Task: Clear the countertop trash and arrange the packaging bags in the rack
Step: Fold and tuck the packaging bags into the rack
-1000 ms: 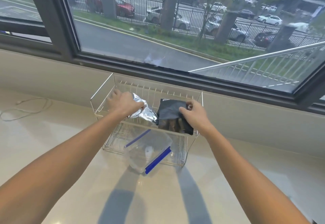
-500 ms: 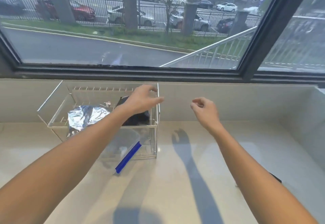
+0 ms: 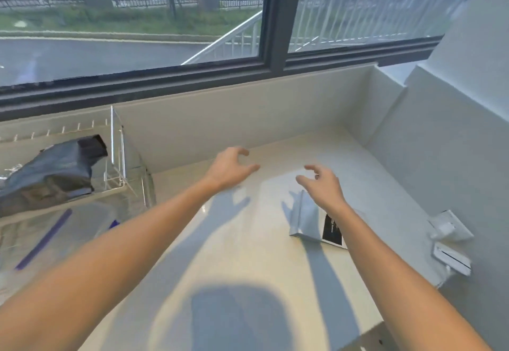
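The wire rack (image 3: 117,155) stands at the left edge of the pale countertop (image 3: 248,254). A dark packaging bag (image 3: 55,170) lies slumped in it. A clear zip bag with a blue strip (image 3: 46,237) leans at the rack's front. My left hand (image 3: 230,167) hovers above the counter, right of the rack, fingers apart and empty. My right hand (image 3: 321,182) hovers beside it, fingers curled apart, empty. Just below my right hand a clear bag with a black label (image 3: 311,224) lies on the counter, partly hidden by my forearm.
A window sill and low wall run along the back. A white wall closes the right side, with two white socket covers (image 3: 449,243) on it. The counter's front right corner shows at the bottom.
The view has swung right, so the rack sits at the far left. My left hand left the rack and both hands moved right, above the clear labelled bag.
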